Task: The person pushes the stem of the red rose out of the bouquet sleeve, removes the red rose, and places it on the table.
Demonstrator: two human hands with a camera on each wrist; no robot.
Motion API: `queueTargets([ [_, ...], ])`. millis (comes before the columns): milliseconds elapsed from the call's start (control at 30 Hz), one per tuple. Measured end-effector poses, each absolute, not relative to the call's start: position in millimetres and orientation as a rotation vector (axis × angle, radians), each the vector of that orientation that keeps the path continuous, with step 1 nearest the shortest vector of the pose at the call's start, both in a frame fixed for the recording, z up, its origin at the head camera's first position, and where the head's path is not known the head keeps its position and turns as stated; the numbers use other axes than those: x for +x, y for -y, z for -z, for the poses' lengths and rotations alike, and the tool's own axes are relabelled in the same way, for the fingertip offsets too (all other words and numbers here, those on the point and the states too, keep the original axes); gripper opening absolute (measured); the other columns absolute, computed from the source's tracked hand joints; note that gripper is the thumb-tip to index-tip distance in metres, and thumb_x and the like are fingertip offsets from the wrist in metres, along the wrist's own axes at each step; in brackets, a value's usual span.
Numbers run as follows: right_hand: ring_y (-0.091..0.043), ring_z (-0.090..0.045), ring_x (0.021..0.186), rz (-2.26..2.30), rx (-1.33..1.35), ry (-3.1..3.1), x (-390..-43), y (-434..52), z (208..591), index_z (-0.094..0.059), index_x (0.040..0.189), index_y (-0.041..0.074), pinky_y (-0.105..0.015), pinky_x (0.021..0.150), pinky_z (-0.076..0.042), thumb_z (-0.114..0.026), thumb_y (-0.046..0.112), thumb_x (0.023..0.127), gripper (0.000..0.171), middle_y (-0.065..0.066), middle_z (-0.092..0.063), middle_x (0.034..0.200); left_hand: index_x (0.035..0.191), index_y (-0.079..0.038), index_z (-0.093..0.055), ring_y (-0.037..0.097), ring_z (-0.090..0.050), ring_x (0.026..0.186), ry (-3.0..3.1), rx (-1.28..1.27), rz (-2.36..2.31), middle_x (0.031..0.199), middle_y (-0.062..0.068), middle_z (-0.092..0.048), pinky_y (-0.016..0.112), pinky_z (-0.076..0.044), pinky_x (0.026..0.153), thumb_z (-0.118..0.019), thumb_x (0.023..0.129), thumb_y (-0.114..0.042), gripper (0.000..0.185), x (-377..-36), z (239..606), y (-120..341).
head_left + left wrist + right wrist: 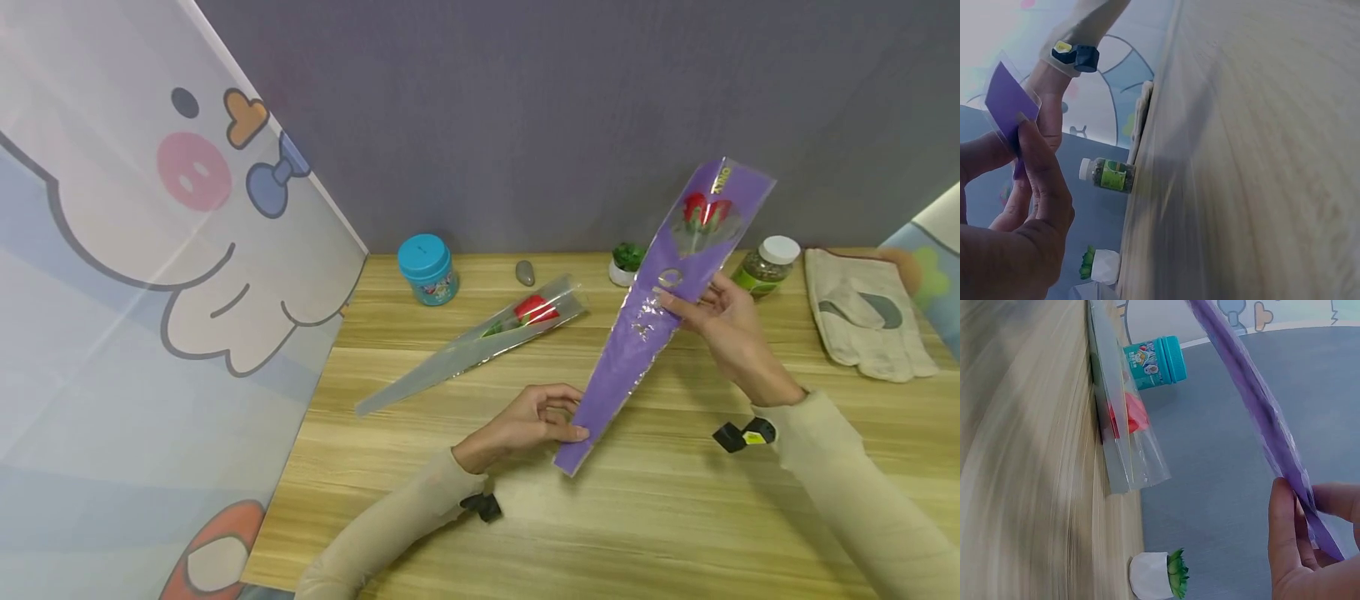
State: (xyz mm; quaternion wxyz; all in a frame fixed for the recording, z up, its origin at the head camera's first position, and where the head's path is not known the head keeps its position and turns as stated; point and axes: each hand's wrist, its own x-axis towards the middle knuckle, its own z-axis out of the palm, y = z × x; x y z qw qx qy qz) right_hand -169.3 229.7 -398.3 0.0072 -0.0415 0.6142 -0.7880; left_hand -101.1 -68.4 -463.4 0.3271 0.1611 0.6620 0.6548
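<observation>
A red rose in a long purple wrapping sleeve (637,333) is held tilted above the table by both hands. My left hand (536,421) pinches the narrow lower end, thumb on the front face. My right hand (723,329) grips the sleeve's right edge farther up, below the red bloom (705,212). In the right wrist view the purple sleeve (1260,406) shows edge-on between thumb and fingers. A second red rose in a clear grey sleeve (480,342) lies on the table left of the held one.
Along the back stand a blue lidded jar (427,271), a grey stone (525,273), a small potted plant (625,262) and a white-capped bottle (767,265). Folded work gloves (862,317) lie at the right. A grey wall (487,125) rises behind the wooden table (622,533).
</observation>
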Motion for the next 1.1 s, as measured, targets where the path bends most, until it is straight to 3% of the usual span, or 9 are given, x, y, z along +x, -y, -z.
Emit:
queueTargets([
  [133, -0.006, -0.077, 0.094, 2.423, -0.138, -1.975, -167.9, -230.0, 397.1, -0.055, 0.141, 0.01, -0.02, 0.081, -0.061, -0.072, -0.013, 0.09, 0.058, 0.009, -0.079, 0.111, 0.13, 0.001, -0.065, 0.002, -0.063, 0.072, -1.733, 0.406, -1.723, 0.101, -0.008, -0.07, 0.018, -0.049, 0.068, -0.074, 0.091, 0.002, 0.04, -101.4, 463.2, 67.7],
  [333, -0.008, -0.078, 0.095, 2.498, -0.151, -1.893, -166.1, -230.0, 395.2, -0.055, 0.135, 0.009, -0.022, 0.079, -0.062, -0.071, -0.016, 0.089, 0.054, 0.005, -0.081, 0.109, 0.129, -0.001, -0.066, 0.003, -0.07, 0.081, -1.739, 0.401, -1.733, 0.102, -0.008, -0.069, 0.018, -0.053, 0.074, -0.074, 0.094, -0.004, 0.036, -101.1, 461.9, 67.3],
  [467, -0.008, -0.078, 0.094, 2.493, -0.147, -1.926, -165.7, -231.2, 394.7, -0.054, 0.139, 0.011, -0.022, 0.079, -0.062, -0.072, -0.015, 0.089, 0.059, 0.007, -0.081, 0.109, 0.129, -0.001, -0.067, 0.003, -0.07, 0.084, -1.763, 0.412, -1.757, 0.103, -0.007, -0.068, 0.016, -0.054, 0.077, -0.073, 0.096, -0.006, 0.033, -101.4, 460.7, 66.4],
  [867, -0.006, -0.077, 0.097, 2.391, -0.149, -2.051, -164.2, -229.0, 394.6, -0.047, 0.152, 0.015, -0.02, 0.083, -0.061, -0.076, -0.018, 0.084, 0.081, 0.012, -0.079, 0.111, 0.128, 0.002, -0.066, 0.003, -0.071, 0.084, -1.797, 0.362, -1.762, 0.1, -0.006, -0.068, 0.017, -0.056, 0.075, -0.072, 0.097, -0.005, 0.033, -101.1, 463.3, 64.7],
  [1100, -0.005, -0.076, 0.099, 2.398, -0.174, -2.057, -163.3, -229.0, 394.9, -0.046, 0.152, 0.015, -0.02, 0.084, -0.061, -0.075, -0.018, 0.084, 0.082, 0.012, -0.078, 0.114, 0.128, 0.003, -0.065, 0.002, -0.07, 0.084, -1.797, 0.345, -1.78, 0.101, -0.008, -0.066, 0.018, -0.055, 0.073, -0.072, 0.097, -0.005, 0.033, -101.6, 462.7, 62.7],
])
